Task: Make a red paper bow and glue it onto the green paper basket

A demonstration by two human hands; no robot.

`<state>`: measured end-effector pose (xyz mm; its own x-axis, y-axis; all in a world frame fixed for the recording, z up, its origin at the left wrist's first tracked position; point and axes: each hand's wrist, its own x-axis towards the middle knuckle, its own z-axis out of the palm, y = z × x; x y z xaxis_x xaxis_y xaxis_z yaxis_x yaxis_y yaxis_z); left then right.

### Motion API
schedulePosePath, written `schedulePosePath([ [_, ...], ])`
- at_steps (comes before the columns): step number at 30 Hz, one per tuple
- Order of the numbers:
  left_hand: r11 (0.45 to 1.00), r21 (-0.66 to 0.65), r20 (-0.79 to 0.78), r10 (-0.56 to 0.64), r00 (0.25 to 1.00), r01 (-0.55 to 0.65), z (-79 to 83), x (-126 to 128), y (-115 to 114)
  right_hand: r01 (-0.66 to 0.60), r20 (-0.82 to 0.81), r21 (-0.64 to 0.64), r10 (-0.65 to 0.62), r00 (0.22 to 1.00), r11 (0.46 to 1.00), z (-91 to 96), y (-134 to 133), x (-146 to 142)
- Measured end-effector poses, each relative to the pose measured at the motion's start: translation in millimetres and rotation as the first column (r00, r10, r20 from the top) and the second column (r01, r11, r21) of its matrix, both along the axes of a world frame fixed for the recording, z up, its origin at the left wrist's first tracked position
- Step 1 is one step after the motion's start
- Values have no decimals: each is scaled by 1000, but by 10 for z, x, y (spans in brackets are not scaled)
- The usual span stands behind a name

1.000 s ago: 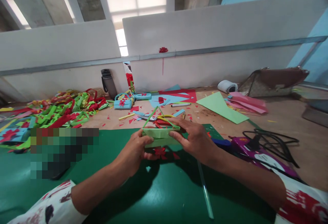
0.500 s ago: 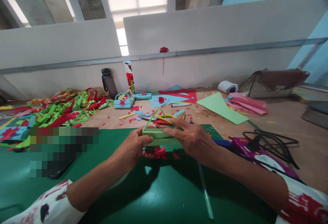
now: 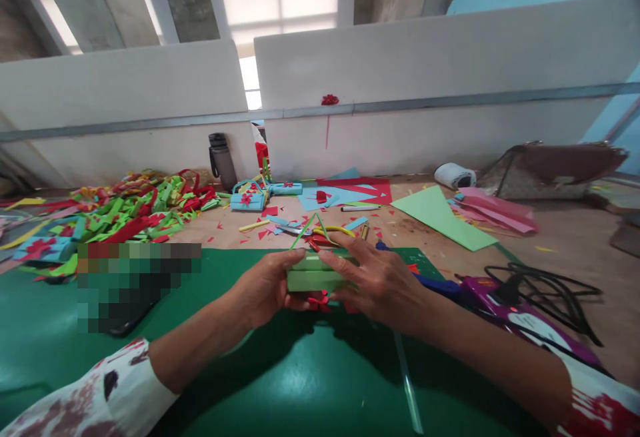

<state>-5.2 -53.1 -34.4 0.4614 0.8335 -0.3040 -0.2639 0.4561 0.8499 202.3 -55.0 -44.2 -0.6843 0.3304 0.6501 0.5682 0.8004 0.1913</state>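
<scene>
Above the near half of the green mat (image 3: 300,384), both hands hold a small green paper box (image 3: 313,278) just off the surface. The left hand (image 3: 267,287) pinches the box's left end, thumb on top and fingers curled under. The right hand (image 3: 380,284) clasps the right end with its fingers fanned across the top edge; its thumb is hidden. Two thin green strips (image 3: 309,229) rise from the box to a peak. A red flower (image 3: 319,301) sits just under the box's lower edge, between the hands.

Near the right forearm, a clear stick (image 3: 407,384) lies on the mat, pointing toward the near edge. A purple glue gun (image 3: 505,300) and its black cable (image 3: 545,287) crowd the mat's right border. Beyond the mat's far edge, scissors (image 3: 330,232) and paper scraps lie just behind the box. A heap of strips (image 3: 125,207) fills the far left, with a bottle (image 3: 220,160) against the white partition (image 3: 425,57). A green sheet (image 3: 443,214) lies far right. Bare mat lies to the left of the left forearm and toward the person.
</scene>
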Motion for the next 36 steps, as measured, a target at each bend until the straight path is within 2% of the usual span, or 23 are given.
schedulePosePath([
  [3, 999, -32, 15, 3, 1000, -2, 2, 1, -5, 7, -24, 45, -6, 1000, 999, -26, 18, -12],
  [9, 1000, -15, 51, 21, 998, -20, -12, 3, -6, -14, -39, 10, 14, 999, 1000, -25, 29, -13],
  [11, 1000, -22, 55, 15, 998, -14, -3, 2, -5, 0, -14, 35, 1, 1000, 999, -11, 20, -19],
  [14, 999, -42, 53, -6, 999, 8, 21, 3, -7, 55, 26, 97, -58, 998, 994, -6, 7, -39],
  [23, 998, -38, 30, -41, 999, 42, 32, 6, -37, 213, 39, 128, -220, 975, 969, -38, 2, -107],
  [30, 998, 23, -40, -64, 997, 65, -21, -9, -20, 234, 27, 132, -239, 971, 963, -62, -6, -120],
  [36, 987, 150, -145, -39, 989, 61, -56, -17, 10, 211, 9, 82, -212, 977, 974, -48, -16, -103],
])
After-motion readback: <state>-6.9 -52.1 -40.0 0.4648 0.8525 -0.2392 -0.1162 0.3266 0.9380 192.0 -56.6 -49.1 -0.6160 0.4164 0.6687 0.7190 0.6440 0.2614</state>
